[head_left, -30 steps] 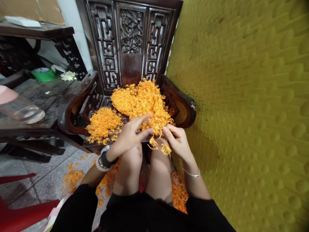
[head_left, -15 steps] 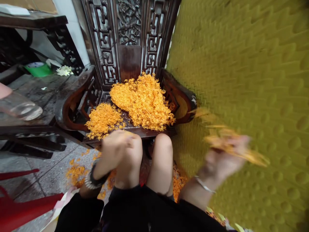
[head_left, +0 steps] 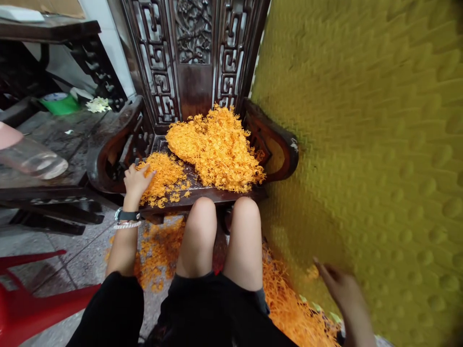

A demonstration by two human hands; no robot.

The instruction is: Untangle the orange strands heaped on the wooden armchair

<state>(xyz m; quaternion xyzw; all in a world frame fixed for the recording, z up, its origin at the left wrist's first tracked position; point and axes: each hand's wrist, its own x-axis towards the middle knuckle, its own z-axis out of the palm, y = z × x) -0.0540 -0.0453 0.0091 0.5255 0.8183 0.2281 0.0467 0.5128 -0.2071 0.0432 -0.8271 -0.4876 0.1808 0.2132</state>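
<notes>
On the left, the left hand (head_left: 136, 183) rests at the left edge of the small, loose heap of curly orange flower-like pieces (head_left: 166, 176), fingers spread and unclenched. That heap lies just right of the hand on the dark, carved wooden chair (head_left: 197, 200), roundish, without a clear long axis. Farther right sits the larger orange mound (head_left: 222, 149), nearer the left hand than the right. The blurred right hand (head_left: 342, 284) is well apart at near right, beside the stringy orange pile on the floor (head_left: 289, 308); I can't tell whether it grips anything.
</notes>
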